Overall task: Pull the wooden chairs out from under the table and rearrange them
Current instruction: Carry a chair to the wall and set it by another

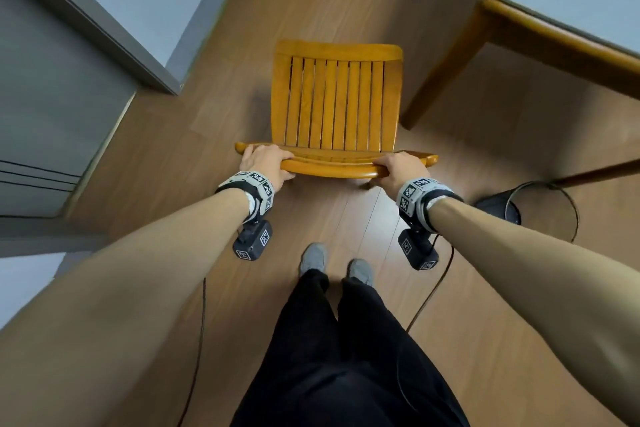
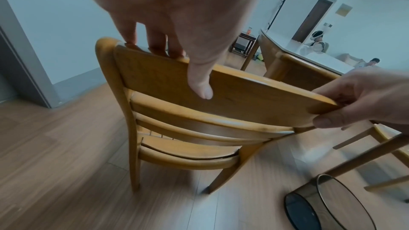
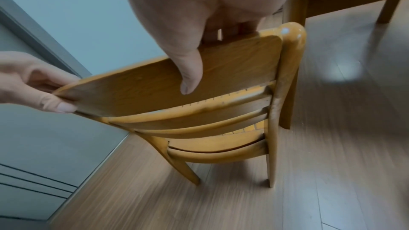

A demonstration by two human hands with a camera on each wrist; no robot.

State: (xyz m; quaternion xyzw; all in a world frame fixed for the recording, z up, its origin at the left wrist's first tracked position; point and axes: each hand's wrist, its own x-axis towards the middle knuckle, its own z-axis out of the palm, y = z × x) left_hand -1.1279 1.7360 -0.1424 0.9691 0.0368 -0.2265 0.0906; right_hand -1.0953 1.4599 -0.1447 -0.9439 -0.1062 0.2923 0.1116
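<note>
Black trousers and grey shoes [image 1: 313, 258] stand nearest us on the brown plank floor [image 1: 207, 107], with thin cables trailing past both legs. Our two forearms reach forward, each wrist strapped with a grey band carrying checkered markers and a small black camera block.

Just beyond, our hands close over the top rail of the wooden chair [image 1: 335, 104]. Its wood is honey-yellow, varnished and smooth; the backrest is a broad curved board above two bowed slats, and the seat is made of narrow parallel strips within a rounded frame. The left hand [image 1: 265, 161] grips the rail near its left end, fingers curled over the far side and thumb pressed flat on the near face. The right hand [image 1: 400, 168] grips near the right end in the same way, thumb pointing down the board. The chair faces away from us, with the seat beyond our hands.

To the right, the counter [image 1: 554, 28] shows a rounded wooden edge around a pale top, and its square leg stands just beside the seat's right front corner. A dark round wire bin [image 1: 540, 208] sits on the floor near our right arm. To the left, a grey door frame [image 1: 86, 17] and pale wall border an open strip of floor, which runs on ahead past the chair.
</note>
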